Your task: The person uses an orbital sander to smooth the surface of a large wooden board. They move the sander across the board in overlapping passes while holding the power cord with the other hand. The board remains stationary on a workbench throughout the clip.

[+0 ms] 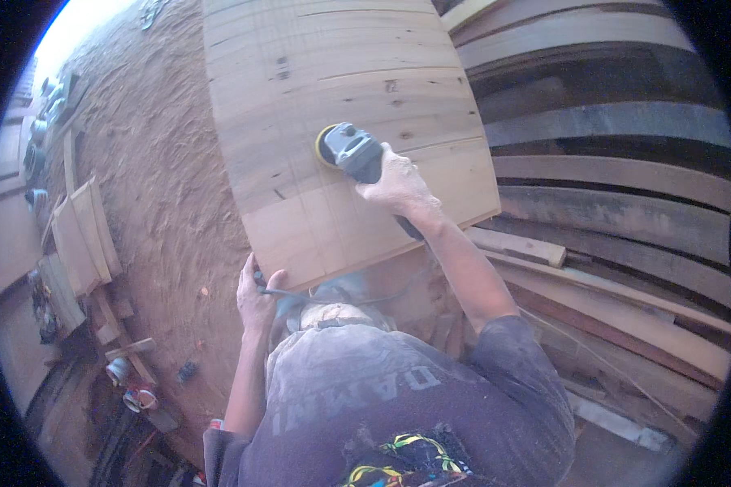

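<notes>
My right hand (402, 188) is wrapped round the body of a grey angle grinder (356, 152) fitted with a yellow-edged disc (326, 146). The disc rests on a broad wooden panel (300, 207) made of pale boards, with dark knots and seam lines. At the panel's near left corner, my left hand (257, 299) is closed on a dark cord (284, 294), its fingers beside the edge. The cord passes in front of my waist toward the right. Pale dust coats my right hand.
Long stacked planks (609, 174) lie close along the right side. Brown, dusty ground (158, 154) stretches on the left, with wood offcuts (85, 231) beyond it. A reel-like item (140, 398) and scraps lie at lower left.
</notes>
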The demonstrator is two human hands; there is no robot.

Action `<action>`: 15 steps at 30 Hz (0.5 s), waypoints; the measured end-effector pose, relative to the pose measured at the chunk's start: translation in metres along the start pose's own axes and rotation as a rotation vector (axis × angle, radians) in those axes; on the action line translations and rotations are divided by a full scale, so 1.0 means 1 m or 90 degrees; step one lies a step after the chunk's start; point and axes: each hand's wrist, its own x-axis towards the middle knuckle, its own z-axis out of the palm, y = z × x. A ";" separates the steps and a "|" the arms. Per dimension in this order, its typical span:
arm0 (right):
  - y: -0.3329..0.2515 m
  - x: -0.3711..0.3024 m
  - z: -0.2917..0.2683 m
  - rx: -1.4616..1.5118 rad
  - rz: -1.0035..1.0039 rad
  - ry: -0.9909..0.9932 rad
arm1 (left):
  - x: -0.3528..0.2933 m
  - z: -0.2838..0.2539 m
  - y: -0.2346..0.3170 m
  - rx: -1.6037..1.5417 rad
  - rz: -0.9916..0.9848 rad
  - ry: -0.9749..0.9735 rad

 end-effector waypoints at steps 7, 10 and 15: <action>0.084 0.008 -0.056 0.049 0.074 0.089 | -0.002 -0.001 0.006 -0.037 0.036 -0.002; 0.113 0.014 -0.074 0.071 0.090 0.123 | -0.001 -0.007 0.006 -0.008 0.024 -0.018; 0.175 0.021 -0.103 0.077 0.131 0.152 | -0.003 -0.008 -0.007 0.015 0.052 0.003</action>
